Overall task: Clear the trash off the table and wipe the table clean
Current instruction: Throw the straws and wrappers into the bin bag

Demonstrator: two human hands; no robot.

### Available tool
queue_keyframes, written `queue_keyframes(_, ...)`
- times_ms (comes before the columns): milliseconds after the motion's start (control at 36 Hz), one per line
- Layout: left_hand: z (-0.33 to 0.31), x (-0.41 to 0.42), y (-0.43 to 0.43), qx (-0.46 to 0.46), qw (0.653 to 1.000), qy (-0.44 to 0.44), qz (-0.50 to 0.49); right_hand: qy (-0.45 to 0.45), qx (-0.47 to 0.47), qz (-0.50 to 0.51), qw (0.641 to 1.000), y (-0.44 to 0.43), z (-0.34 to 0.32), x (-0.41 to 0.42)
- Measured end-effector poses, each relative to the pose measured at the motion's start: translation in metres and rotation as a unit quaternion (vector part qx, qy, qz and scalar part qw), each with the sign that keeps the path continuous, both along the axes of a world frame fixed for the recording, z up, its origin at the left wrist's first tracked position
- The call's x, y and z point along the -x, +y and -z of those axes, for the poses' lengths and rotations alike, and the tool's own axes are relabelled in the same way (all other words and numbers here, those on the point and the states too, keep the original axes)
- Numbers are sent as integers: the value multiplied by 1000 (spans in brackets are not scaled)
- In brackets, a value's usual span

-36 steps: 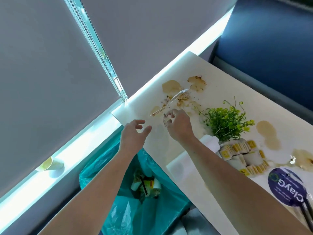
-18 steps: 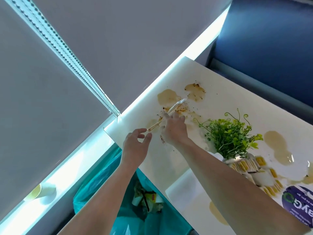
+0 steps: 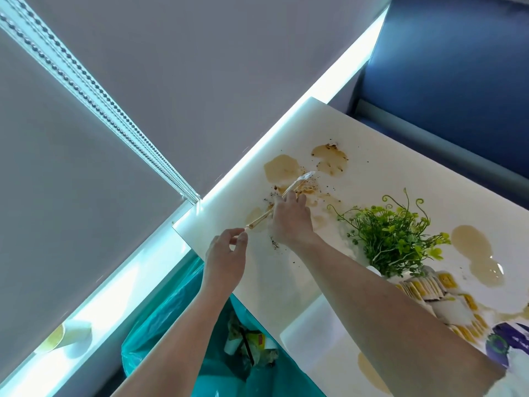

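A white table (image 3: 372,173) carries brown spill stains (image 3: 280,167) and dark crumbs (image 3: 274,243). Across the stains lies a thin stick in a clear wrapper (image 3: 300,181), slanting toward the table's near corner. My right hand (image 3: 292,222) is on the stick's middle, pinching it between thumb and fingers. My left hand (image 3: 226,259) hovers at the table edge with thumb and forefinger loosely curled beside the stick's near end; whether they touch it I cannot tell. A teal trash bag (image 3: 177,319) with litter inside hangs open below the edge.
A green potted plant (image 3: 392,239) stands right of my right arm, with several yellow-and-white packets (image 3: 429,287) beside it and a purple-labelled item (image 3: 503,342) at the far right. A paper cup (image 3: 71,335) lies on the window sill. A blue bench (image 3: 458,67) lies beyond the table.
My right hand went from the crumbs to the stick and drew it toward the table edge. My left hand stayed at the edge, now beside the stick's end.
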State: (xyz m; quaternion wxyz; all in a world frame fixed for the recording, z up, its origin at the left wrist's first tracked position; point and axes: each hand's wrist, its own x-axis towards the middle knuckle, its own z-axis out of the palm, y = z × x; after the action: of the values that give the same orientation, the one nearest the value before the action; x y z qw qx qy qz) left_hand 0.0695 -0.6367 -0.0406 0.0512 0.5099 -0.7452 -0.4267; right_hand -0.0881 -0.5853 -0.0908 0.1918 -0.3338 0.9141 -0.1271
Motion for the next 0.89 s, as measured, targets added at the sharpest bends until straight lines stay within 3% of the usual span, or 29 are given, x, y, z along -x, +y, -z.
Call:
queue_keyframes(139,6,-3,-3,-17,1000,0,-3,-4,14,11,1000,1,2,1)
queue_keyframes(361,2,2,-7,-6,1000,2,6,-27,121,62,990,4,2,-2)
queue_keyframes(889,-15,27,-1,151,982,2,117,-82,303,46,948,50,-35,-38)
